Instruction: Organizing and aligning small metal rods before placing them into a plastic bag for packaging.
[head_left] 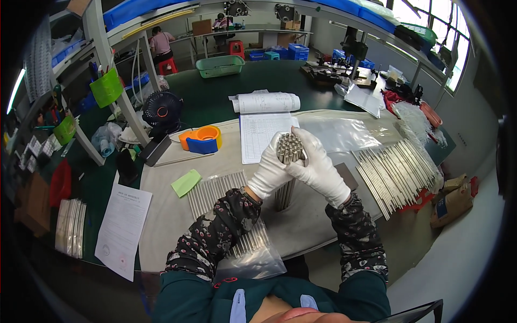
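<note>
1. Now, far left, a wrapped stack (70,229) of metal rods lies on the bench (207,102).
2. Further back, a green basket (221,67), contents too distant to tell.
3. Nearer, a flat row of rods (218,192) meets a clear plastic bag (264,265); under or around, I can't say!
4. Up angles the gloved left hand (269,171), curled about the rod bundle (291,149).
5. That bundle's upright, ends poking above the two-handed grip, shafts showing below.
6. Right hand (324,173) closes the other side, thumb across the front.
7. Far right, loose rods (397,175) fan out.
</note>
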A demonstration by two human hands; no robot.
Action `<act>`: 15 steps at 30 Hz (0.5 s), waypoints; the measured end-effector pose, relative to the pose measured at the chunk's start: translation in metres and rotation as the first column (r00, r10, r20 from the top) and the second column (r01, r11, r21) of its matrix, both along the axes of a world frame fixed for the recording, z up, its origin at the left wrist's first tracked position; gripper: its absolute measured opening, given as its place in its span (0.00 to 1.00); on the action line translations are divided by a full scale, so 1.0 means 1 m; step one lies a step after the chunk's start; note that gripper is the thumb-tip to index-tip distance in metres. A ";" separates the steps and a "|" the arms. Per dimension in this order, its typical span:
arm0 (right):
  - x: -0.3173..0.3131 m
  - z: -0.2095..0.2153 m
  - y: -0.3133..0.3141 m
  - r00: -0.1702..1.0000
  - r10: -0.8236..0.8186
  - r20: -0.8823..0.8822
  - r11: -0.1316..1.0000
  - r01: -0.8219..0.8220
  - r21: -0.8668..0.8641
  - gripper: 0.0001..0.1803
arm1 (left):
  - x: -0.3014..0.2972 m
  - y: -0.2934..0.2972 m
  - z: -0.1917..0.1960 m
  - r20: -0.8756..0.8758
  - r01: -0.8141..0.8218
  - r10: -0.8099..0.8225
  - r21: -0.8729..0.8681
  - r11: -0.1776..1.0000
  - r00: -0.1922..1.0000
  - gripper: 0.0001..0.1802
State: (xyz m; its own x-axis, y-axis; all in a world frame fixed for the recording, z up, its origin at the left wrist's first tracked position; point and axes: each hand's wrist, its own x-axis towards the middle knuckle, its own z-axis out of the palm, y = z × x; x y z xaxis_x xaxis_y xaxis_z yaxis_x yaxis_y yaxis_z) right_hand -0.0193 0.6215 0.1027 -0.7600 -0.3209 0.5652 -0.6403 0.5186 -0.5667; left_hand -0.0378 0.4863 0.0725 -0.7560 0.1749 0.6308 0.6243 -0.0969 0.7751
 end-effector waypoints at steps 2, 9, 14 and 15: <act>-0.004 -0.011 0.019 1.000 -0.014 0.010 1.000 0.013 0.026 0.41 | 0.004 0.000 0.004 0.058 0.085 -0.091 0.103 0.991 0.994 0.17; 0.003 -0.080 0.095 0.690 -0.721 -0.062 0.432 0.518 0.738 0.41 | 0.001 0.008 -0.001 0.024 0.020 -0.022 0.076 0.997 0.999 0.15; -0.003 -0.099 0.119 0.767 -0.641 -0.037 0.668 0.581 0.465 0.28 | 0.002 0.016 -0.001 0.016 -0.025 0.023 0.084 0.996 1.000 0.15; -0.015 -0.091 0.128 0.848 -0.495 -0.190 0.825 0.527 0.204 0.24 | 0.000 0.022 0.001 0.011 -0.016 0.015 0.084 0.996 1.000 0.15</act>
State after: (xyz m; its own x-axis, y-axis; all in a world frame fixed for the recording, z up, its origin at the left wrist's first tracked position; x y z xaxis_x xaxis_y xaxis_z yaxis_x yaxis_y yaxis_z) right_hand -0.0340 0.7491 0.0118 -0.7818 -0.0430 0.6220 -0.3015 0.8993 -0.3168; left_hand -0.0377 0.5081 0.0733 -0.7650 0.1099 0.6345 0.6179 -0.1521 0.7714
